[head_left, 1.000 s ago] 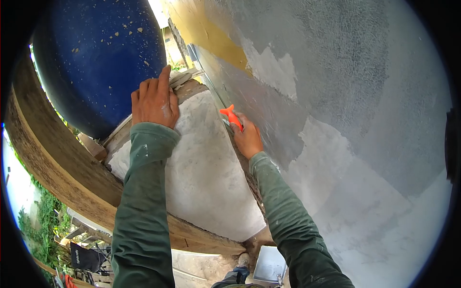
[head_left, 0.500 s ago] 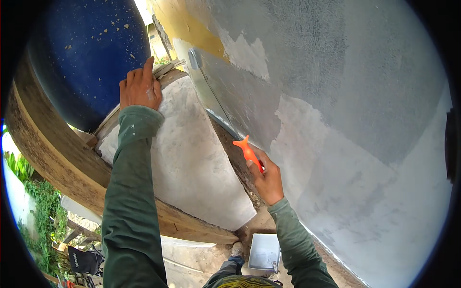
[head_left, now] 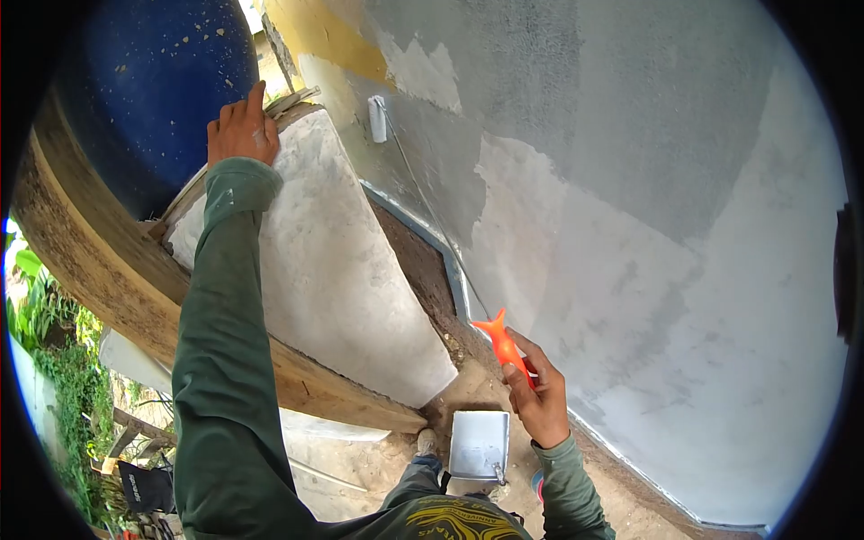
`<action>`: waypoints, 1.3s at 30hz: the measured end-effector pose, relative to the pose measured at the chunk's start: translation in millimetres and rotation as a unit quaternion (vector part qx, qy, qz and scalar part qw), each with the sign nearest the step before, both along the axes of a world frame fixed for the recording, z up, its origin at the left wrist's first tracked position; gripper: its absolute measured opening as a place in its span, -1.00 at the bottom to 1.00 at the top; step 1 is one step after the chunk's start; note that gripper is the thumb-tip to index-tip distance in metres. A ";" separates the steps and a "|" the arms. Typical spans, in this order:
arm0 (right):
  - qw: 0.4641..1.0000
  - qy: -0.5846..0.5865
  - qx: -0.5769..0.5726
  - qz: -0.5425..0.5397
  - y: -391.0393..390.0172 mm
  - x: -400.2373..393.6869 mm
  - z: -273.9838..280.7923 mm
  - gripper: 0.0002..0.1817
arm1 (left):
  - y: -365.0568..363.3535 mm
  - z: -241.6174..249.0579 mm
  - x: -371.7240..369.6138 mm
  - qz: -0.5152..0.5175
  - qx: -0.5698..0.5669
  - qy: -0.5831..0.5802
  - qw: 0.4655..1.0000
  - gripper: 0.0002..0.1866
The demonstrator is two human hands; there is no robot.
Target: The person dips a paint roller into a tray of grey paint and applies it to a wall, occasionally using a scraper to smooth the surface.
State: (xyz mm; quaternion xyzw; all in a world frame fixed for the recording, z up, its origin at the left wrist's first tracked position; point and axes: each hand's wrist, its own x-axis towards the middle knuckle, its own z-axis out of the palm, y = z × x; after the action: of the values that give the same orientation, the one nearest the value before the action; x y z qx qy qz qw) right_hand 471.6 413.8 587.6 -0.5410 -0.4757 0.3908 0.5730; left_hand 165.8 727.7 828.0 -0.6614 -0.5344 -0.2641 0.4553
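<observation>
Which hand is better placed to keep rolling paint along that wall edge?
Right. The right hand grips the orange handle of the long roller, whose head lies against the grey wall. The left hand is braced on the white slab's top edge, away from the tool.

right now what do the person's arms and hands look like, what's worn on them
Both arms wear long dark green sleeves that reach the wrists. The left sleeve has small pale flecks near its cuff; the right sleeve shows only a short stretch above the frame's lower edge. The left hand and right hand are bare: no gloves, and no rings or watch that I can make out.
</observation>
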 end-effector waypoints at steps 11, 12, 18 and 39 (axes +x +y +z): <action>0.995 0.030 -0.084 -0.050 -120.0 28.7 2.3 -0.48 | 2.2 0.2 -2.2 0.022 -0.007 0.003 1.000 -0.45; 0.995 0.023 -0.083 -0.056 -129.5 30.8 -0.8 -0.47 | 2.7 0.0 -2.4 0.022 -0.005 0.004 1.000 -0.45; 0.993 -0.005 -0.084 -0.080 -175.7 36.3 -4.2 -0.45 | 10.0 -2.3 -7.8 -0.003 0.028 0.010 1.000 -0.48; 0.999 -0.036 -0.015 -0.034 -38.6 -3.7 -35.7 -0.50 | 23.0 -3.5 -14.6 0.011 0.040 0.014 0.999 -0.44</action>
State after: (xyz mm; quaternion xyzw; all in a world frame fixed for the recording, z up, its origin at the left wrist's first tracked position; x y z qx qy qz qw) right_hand 468.0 375.3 551.9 -0.5791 -0.4714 0.3588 0.5600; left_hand 151.2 750.6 824.5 -0.6409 -0.5239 -0.2707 0.4914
